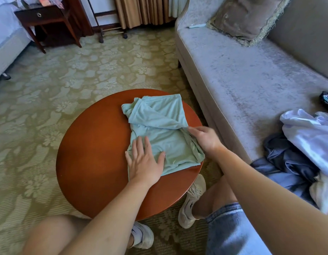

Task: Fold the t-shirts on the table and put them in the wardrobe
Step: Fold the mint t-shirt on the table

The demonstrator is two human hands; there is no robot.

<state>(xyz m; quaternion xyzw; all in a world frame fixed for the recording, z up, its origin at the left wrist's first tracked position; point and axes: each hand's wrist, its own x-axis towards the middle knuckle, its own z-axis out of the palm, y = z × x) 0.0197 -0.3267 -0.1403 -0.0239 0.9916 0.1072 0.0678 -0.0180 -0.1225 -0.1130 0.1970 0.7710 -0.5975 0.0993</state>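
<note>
Head: one t-shirt [159, 116], one table [97, 144]; left hand [144, 162] pressing, right hand [203, 138] pinching.

Head view looks down, close over table [89, 144]

pale mint t-shirt [159, 133], partly folded, lying flat on the right half of the round tabletop [93, 144], far portion doubled over.

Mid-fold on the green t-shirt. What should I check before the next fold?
1. t-shirt lies on the table: ok.
2. left hand flat, pressing the near left corner: ok.
3. right hand grips the right edge: ok.
4. Fold tidy: not ok, far left corner is bunched.
5. More clothes waiting on the sofa: ok.
6. Route to the wardrobe: cannot tell, it is out of view.
</note>
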